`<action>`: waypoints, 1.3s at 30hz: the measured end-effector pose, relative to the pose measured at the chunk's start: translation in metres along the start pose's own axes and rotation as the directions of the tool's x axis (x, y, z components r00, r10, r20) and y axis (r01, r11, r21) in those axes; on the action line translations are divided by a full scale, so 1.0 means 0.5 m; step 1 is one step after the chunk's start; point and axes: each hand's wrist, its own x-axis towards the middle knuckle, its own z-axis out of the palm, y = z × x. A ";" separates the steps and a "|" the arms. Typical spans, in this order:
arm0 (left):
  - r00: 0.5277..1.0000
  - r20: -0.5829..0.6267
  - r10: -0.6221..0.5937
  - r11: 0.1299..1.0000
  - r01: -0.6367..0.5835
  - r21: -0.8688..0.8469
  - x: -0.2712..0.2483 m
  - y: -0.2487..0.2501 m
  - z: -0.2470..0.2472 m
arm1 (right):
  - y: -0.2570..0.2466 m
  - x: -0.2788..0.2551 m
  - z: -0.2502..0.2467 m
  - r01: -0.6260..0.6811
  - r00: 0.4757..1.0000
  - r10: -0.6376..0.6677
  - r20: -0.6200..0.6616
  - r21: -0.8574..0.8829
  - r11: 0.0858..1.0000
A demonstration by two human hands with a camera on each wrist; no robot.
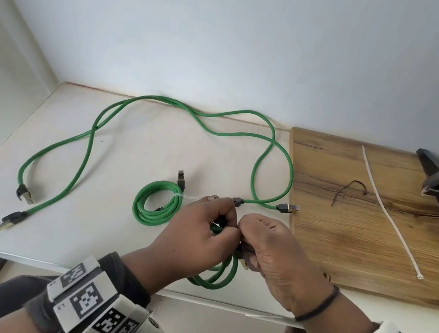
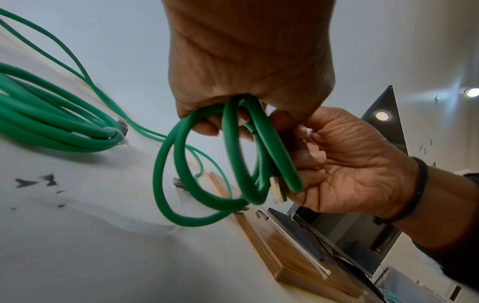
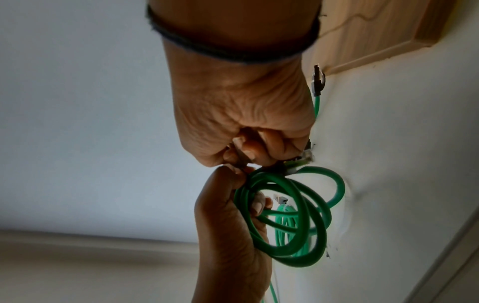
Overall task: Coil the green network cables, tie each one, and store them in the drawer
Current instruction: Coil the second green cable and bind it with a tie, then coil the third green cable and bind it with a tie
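my left hand (image 1: 196,226) and right hand (image 1: 266,246) both clench small cable coil (image 2: 215,170) over table's near edge (image 1: 63,227). i judge cable light, springy, loops wanting to spread; best gripped where loops cross. beyond: tied coil (image 1: 155,203), two loose cables (image 1: 88,129) sprawled, could snag. white zip tie (image 1: 388,212) on wooden board (image 1: 344,245), reachable. drawer not visible.

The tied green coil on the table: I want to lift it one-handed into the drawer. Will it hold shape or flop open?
The tied coil likely holds together: a white tie cinches its loops. One connector sticks out free and may snag. Probably light.
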 end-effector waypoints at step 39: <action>0.871 -0.212 -0.444 0.835 0.316 -0.450 0.047 -0.136 -0.124 | -0.048 0.235 0.088 0.270 0.956 -0.248 0.156 -0.799 0.538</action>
